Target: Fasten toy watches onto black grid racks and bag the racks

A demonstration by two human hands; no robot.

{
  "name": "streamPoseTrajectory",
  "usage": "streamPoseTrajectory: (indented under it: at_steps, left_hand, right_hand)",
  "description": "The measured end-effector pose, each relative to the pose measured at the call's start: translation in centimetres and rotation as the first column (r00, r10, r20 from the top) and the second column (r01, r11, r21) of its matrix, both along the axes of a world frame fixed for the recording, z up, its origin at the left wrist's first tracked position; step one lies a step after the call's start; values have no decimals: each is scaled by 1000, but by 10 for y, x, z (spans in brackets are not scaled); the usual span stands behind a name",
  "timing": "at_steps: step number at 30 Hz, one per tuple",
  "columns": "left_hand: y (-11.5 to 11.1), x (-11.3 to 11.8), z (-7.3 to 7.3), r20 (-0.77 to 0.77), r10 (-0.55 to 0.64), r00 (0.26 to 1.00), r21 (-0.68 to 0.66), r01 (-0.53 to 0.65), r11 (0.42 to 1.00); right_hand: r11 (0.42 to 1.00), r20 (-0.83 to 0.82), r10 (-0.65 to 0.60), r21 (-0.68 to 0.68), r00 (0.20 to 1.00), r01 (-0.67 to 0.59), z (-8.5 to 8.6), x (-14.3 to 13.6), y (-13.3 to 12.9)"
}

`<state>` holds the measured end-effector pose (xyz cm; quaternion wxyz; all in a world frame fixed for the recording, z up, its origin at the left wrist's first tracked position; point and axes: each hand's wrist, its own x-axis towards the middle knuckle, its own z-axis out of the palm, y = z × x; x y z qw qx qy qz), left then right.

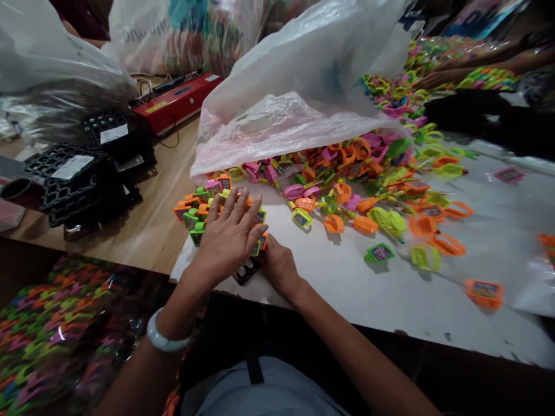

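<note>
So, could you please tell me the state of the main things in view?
Left hand: spread over coloured pieces
Right hand: curled beside them
Near black tray: mostly covered
Large plastic bag: open, loose pieces spilled out
Other black trays: stacked
Red device: on or off unclear

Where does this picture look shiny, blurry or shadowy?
Head view: glare streaks the crumpled translucent plastic bag; head view: multicoloured plastic pieces at lower left look blurred; head view: a soft shadow lies below the orange plastic piece at lower right.

Wooden table (167, 179): black trays (71, 188), red device (186, 103), white sheet (333, 283) bearing plastic toys (365, 224), bag (299, 69).
</note>
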<state>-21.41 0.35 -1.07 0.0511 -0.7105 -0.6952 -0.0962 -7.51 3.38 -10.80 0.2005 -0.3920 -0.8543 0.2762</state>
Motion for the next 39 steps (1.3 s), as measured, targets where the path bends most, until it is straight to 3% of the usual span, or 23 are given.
streamPoseTrajectory:
  at_steps: [3,6,8,9,11,14,16,18,20,21,23,25,26,28,30,32,34,36,39]
  left_hand:
    - [-1,1,0,-13,0,1000,26,0,1000]
    - [-2,1,0,-17,-10,1000,29,11,1000]
    - [-3,1,0,-21,-20,1000,28,20,999]
    - [-3,1,0,-23,-21,1000,27,21,999]
    - [-2,2,1,-27,-13,1000,17,13,1000]
    - [0,4,4,-11,11,1000,-2,-11,1000]
    - [2,5,7,20,11,1000,-9,-11,1000]
    - [4,7,8,38,2,999,-17,-1,1000]
    - [4,8,8,27,-2,1000,-25,3,1000]
    - [4,8,8,16,-1,1000,-27,2,1000]
    - [3,8,6,-1,-1,1000,-22,1,1000]
    - [2,7,4,-6,-7,1000,-14,7,1000]
    - [2,7,3,-7,-11,1000,-9,11,1000]
    - [1,6,3,-8,-14,1000,0,14,1000]
    - [0,5,2,-6,-16,1000,7,16,1000]
    - [-1,5,1,-3,-15,1000,10,15,1000]
    - [-1,5,1,2,-11,1000,9,11,1000]
    - [0,6,2,6,-6,1000,7,6,1000]
    - [0,8,4,8,-14,1000,10,14,1000]
  right_hand:
    - [998,-12,60,6,998,-60,1,5,4]
    - [992,-114,106,73,988,-98,10,26,29]
    - [979,-86,-58,191,995,74,21,46,57]
    - [943,-28,-198,266,980,198,26,56,73]
    - [873,123,-396,357,910,332,35,74,102]
    - [838,234,-492,389,839,383,42,91,128]
    - [825,130,-499,375,856,424,43,96,129]
    - [851,-79,-465,235,882,470,40,93,117]
    - [918,-273,-397,-102,876,384,35,81,96]
    - [915,-347,-370,-299,862,272,31,72,83]
    - [810,-441,-326,-586,837,6,22,50,61]
    - [718,-497,-301,-680,814,-149,12,29,46]
    - [705,-510,-294,-687,808,-176,7,21,42]
    - [733,-503,-277,-661,819,-158,-1,13,40]
    - [818,-467,-235,-569,852,-86,-5,13,41]
    - [918,-435,-154,-395,887,-34,-6,17,41]
    - [978,-423,-64,-205,904,-27,-6,19,37]
    - [995,-424,-3,-91,905,-39,-6,17,32]
    - [998,-411,23,-46,911,-46,-9,13,27]
